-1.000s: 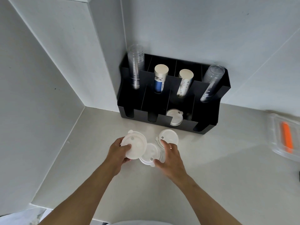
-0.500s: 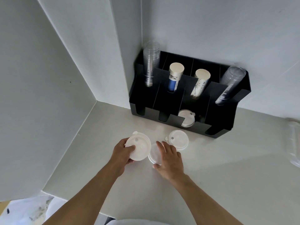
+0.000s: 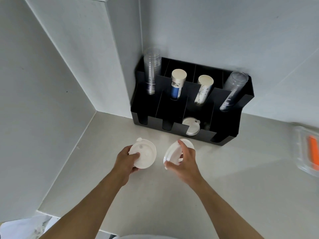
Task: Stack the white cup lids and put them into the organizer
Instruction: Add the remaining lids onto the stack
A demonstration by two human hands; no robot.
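Observation:
My left hand (image 3: 126,161) holds a white cup lid (image 3: 144,155) flat above the counter, thumb on its top. To its right, my right hand (image 3: 185,160) grips another white lid (image 3: 172,152) tilted on edge, lifted off the counter. A third white lid (image 3: 189,143) lies partly hidden behind my right fingers. The black organizer (image 3: 226,131) stands against the wall in the corner. One white lid (image 3: 191,126) sits in its third front slot.
The organizer's back slots hold two stacks of clear cups (image 3: 151,71) (image 3: 233,90) and two stacks of paper cups (image 3: 177,85) (image 3: 203,90). A clear container with an orange item (image 3: 309,150) sits at the right edge. Walls close in on the left and back.
My right hand has picked a lid off the counter and tilted it up. My left hand's lid has shifted slightly left, opening a gap between the two lids.

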